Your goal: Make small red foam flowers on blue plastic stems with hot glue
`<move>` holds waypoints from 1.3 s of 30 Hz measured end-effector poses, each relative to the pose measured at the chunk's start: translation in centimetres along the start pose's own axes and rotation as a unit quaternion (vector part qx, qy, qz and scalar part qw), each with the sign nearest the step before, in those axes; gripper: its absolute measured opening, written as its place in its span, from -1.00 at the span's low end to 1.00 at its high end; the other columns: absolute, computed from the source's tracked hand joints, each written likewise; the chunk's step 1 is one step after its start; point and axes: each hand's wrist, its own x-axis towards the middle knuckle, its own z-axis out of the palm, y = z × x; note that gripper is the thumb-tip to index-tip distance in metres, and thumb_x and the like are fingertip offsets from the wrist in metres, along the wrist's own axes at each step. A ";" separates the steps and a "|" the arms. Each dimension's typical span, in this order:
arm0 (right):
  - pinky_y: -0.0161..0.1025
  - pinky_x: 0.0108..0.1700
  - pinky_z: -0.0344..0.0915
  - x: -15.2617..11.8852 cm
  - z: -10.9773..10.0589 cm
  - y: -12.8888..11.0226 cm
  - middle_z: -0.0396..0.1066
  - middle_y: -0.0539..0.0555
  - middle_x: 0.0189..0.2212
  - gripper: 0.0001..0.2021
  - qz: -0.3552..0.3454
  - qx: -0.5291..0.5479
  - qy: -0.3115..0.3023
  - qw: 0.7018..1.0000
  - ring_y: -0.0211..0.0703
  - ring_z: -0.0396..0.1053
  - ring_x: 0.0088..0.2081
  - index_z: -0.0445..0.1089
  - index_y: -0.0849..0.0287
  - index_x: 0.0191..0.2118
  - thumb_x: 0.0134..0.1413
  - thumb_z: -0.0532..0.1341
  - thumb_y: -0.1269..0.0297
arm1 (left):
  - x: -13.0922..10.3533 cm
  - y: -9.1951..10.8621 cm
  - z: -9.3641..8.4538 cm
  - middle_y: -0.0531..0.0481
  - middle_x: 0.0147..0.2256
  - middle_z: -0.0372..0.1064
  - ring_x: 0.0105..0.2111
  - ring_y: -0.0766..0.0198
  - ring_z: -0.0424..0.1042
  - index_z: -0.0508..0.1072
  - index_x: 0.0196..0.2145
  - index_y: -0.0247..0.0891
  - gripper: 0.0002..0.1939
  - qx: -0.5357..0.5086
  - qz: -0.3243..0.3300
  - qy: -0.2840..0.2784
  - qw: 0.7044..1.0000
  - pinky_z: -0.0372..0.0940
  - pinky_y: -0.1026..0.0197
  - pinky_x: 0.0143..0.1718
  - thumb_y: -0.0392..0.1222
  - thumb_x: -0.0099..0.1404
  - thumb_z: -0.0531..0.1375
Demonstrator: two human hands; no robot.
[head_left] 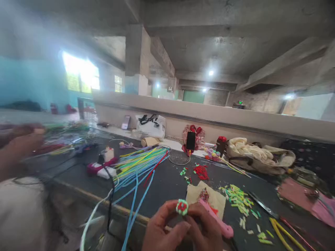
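"Green-and-red round piece, held up above the table's near edge between our left hand and our right hand. That is our picture."

"How do we describe the grip?"

"Hands together, fingertips pinched on the piece from either side, our thumbs below it."

"Do we see a long axis?"

"None that we can make out. It is roundish, with a red middle ringed in pale green, its face turned up toward us."

"And the relation we should point to?"

"Our pink-handled tool, at the right of the piece. It slants from the middle of a tan sheet down toward the table's near edge. Our right hand is clearly the nearer; our left is across the piece from it. Whether our right hand touches the tool, we cannot tell."

"What else do we frame?"

"Red snippets farther from the near edge, past the sheet; yellow-green snippets toward the table's right end; blue strands drooping over the near edge at left."
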 end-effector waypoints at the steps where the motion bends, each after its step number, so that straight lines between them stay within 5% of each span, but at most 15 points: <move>1: -0.37 -0.42 0.19 0.0 0.1 0.0 0.38 -0.03 -0.54 -0.93 0.003 -0.004 0.011 1.000 -0.25 0.32 -0.47 0.35 0.13 -0.42 -0.06 0.15 0.42 | 0.1 0.0 0.0 -0.03 -0.46 0.50 -0.39 0.17 0.45 0.47 -0.39 -0.25 -0.76 -0.007 0.001 0.006 1.000 0.29 0.37 -0.50 -0.30 -0.13 0.26; 7: -0.38 -0.50 0.17 -0.1 0.4 -0.2 0.37 -0.03 -0.58 -0.95 0.001 -0.053 0.056 0.997 -0.26 0.28 -0.54 0.36 0.13 -0.45 -0.07 0.16 0.40 | 0.6 -0.4 0.3 -0.08 -0.42 0.51 -0.38 0.16 0.45 0.49 -0.42 -0.27 -0.75 -0.047 0.003 0.041 0.998 0.31 0.31 -0.45 -0.24 -0.17 0.31; 17: -0.40 -0.56 0.11 -0.2 0.6 0.1 0.33 -0.04 -0.58 -0.92 -0.038 -0.079 0.034 0.996 -0.32 0.22 -0.59 0.34 0.13 -0.42 -0.04 0.15 0.45 | 1.2 -0.4 0.0 -0.06 -0.43 0.53 -0.37 0.19 0.45 0.52 -0.45 -0.27 -0.72 -0.085 -0.035 0.049 0.995 0.30 0.27 -0.30 -0.23 -0.23 0.37; 39: -0.40 -0.54 0.08 -0.2 0.7 -0.2 0.33 -0.03 -0.58 -0.92 -0.046 -0.088 -0.004 0.995 -0.32 0.23 -0.56 0.34 0.18 -0.44 -0.02 0.13 0.44 | 0.9 -0.4 -0.1 -0.03 -0.52 0.51 -0.46 0.28 0.43 0.52 -0.45 -0.28 -0.73 -0.133 -0.029 0.083 0.987 0.29 0.35 -0.39 -0.29 -0.24 0.36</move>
